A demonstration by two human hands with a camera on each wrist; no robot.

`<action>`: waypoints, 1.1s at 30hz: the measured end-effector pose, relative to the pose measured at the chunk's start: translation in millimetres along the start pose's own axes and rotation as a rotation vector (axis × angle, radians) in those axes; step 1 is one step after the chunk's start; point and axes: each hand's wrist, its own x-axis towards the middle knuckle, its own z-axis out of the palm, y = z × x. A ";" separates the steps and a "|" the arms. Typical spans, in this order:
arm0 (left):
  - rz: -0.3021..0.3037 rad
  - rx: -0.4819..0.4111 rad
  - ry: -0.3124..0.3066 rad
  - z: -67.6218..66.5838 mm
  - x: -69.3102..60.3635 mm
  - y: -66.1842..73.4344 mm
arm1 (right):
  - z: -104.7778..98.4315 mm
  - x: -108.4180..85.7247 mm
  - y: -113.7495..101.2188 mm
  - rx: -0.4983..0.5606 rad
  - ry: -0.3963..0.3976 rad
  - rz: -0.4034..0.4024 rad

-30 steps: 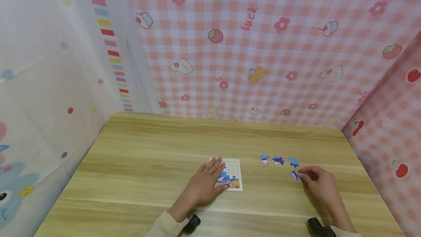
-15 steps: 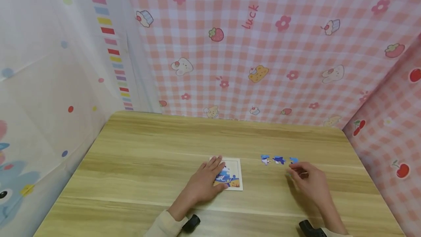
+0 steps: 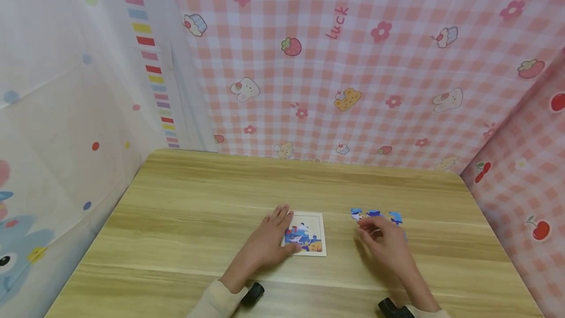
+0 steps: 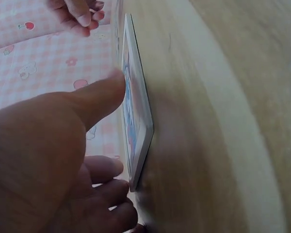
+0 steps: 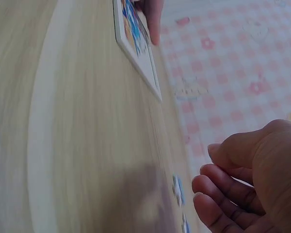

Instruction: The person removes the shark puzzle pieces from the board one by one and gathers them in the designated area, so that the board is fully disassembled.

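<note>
A square jigsaw board [image 3: 323,234] with a white border lies flat on the table, part of its blue and orange picture filled in. My left hand [image 3: 265,243] lies along its left edge with fingers extended, the thumb reaching over the lower picture. To the right, my right hand [image 3: 388,244] hovers just in front of the loose blue puzzle pieces, fingers bent. A gap shows between its thumb and fingertips [image 5: 198,182] in the right wrist view, with nothing visible in it. Two pieces [image 3: 356,213] [image 3: 396,217] show beside it; others are partly hidden behind the hand.
The wooden table [image 3: 198,200] runs back to a pink checked cloth [image 3: 309,72] hanging behind it. White dotted cloth [image 3: 66,112] hangs at the left, and more checked cloth [image 3: 521,185] at the right. Black wrist-worn devices [image 3: 253,294] sit near both cuffs.
My right hand has moved left along the loose pieces, from the nearer right piece toward the leftmost one. My left hand has shifted slightly left, uncovering more of the board's picture.
</note>
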 end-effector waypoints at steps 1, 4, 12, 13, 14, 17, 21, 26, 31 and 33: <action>-0.004 0.007 -0.010 0.3 -0.3 -0.3 | 2.3 0.9 -2.4 -0.001 -0.008 -0.005; -0.014 0.032 -0.030 2.0 -1.0 -0.4 | 8.0 3.5 -9.1 -0.009 -0.024 -0.009; -0.012 0.088 -0.044 3.6 -1.6 0.7 | 21.5 9.3 -24.1 0.010 -0.064 -0.005; -0.012 0.087 -0.043 3.5 -1.6 0.8 | 23.2 10.0 -25.9 0.014 -0.068 -0.008; -0.015 0.085 -0.044 3.4 -1.7 1.0 | 25.0 10.7 -27.4 0.016 -0.071 -0.008; -0.022 0.077 -0.044 2.9 -1.6 1.4 | 30.7 13.2 -32.6 0.036 -0.087 -0.008; -0.028 0.078 -0.038 1.9 -2.1 3.1 | 37.7 16.9 -40.5 0.055 -0.121 0.008; -0.025 0.085 -0.029 0.8 -2.1 4.5 | 49.2 21.9 -49.9 0.061 -0.184 0.061; -0.019 0.102 -0.030 1.3 -1.3 4.2 | 61.3 25.6 -55.8 0.070 -0.231 0.075; -0.019 0.106 -0.029 1.6 -1.3 3.8 | 65.9 26.5 -56.8 0.074 -0.245 0.068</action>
